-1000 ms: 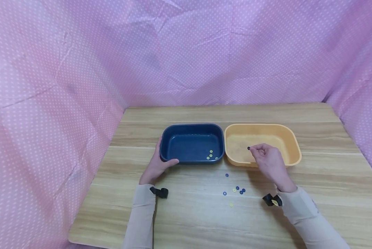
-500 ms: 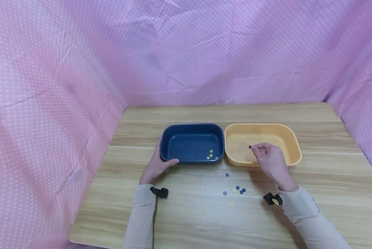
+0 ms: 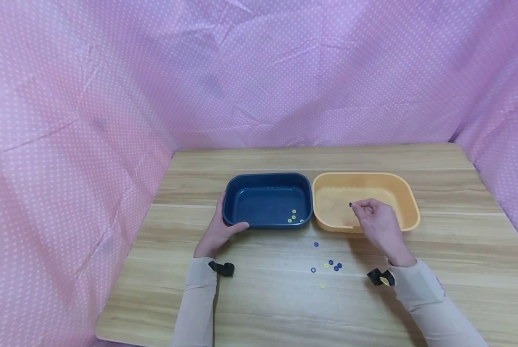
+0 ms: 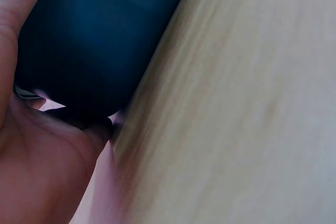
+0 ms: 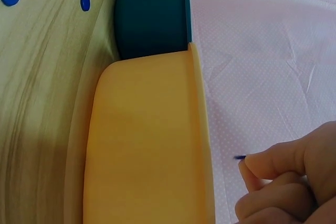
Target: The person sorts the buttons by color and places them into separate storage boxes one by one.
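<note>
We see the right hand pinching a thin, round blue button over the yellow tub, while the left hand grips the blue tub, thumb at its front, fingers round its end. Both tubs are smooth, rounded rectangles, side by side; yellow buttons lie in the blue one's near right corner. In front, we find loose blue buttons, some showing holes, and two pale yellow discs on a streaked wood-grain tabletop. Creased pink cloth, white-dotted, hangs around.
</note>
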Demonstrator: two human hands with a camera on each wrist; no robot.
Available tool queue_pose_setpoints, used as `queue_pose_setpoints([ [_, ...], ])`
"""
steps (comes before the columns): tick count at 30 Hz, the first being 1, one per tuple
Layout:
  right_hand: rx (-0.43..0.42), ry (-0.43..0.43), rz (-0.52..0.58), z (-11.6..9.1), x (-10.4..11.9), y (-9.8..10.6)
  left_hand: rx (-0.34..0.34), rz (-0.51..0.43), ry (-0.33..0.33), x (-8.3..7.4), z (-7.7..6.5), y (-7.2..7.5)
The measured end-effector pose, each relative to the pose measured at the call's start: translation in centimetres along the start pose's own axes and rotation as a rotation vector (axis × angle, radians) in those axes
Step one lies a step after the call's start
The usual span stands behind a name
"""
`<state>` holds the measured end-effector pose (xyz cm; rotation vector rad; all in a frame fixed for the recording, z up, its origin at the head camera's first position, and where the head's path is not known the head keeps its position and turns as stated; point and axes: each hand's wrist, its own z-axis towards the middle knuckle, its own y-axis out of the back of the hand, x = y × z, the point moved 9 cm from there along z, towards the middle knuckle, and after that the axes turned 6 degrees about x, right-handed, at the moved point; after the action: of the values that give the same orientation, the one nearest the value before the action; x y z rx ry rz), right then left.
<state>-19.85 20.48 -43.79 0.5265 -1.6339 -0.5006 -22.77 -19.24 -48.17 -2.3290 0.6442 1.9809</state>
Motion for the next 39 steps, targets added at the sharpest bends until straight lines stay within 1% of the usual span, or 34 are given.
queue_pose_setpoints([
  [4, -0.011, 0.003, -0.003, 0.0, 0.0, 0.1, -0.001, 0.014, -0.003, -0.2, -0.1, 0.0],
  [10, -0.024, 0.01, -0.002, -0.1, 0.1, 0.4, -0.002, 0.003, 0.007, -0.1, -0.2, -0.1],
  [20, -0.021, 0.006, 0.002, -0.2, 0.2, 0.5, 0.001, 0.013, 0.0, -0.3, -0.2, -0.1],
  [24, 0.011, -0.008, 0.021, -0.4, 0.2, 0.2, 0.001, 0.006, 0.0, -0.2, -0.2, -0.1],
  [27, 0.05, -0.017, 0.032, -0.4, 0.2, -0.3, -0.006, 0.002, -0.001, 1.1, 0.4, 0.2],
  [31, 0.086, -0.006, 0.024, -0.8, 0.7, -1.0, -0.026, 0.008, -0.016, 2.7, 1.3, 0.5],
  [35, 0.132, 0.015, 0.004, -1.5, 1.5, -2.0, -0.043, 0.005, -0.027, 2.9, 1.2, 0.6],
  [39, 0.189, 0.057, -0.025, -2.3, 2.4, -3.1, -0.047, 0.001, -0.038, 2.8, 1.2, 0.5],
])
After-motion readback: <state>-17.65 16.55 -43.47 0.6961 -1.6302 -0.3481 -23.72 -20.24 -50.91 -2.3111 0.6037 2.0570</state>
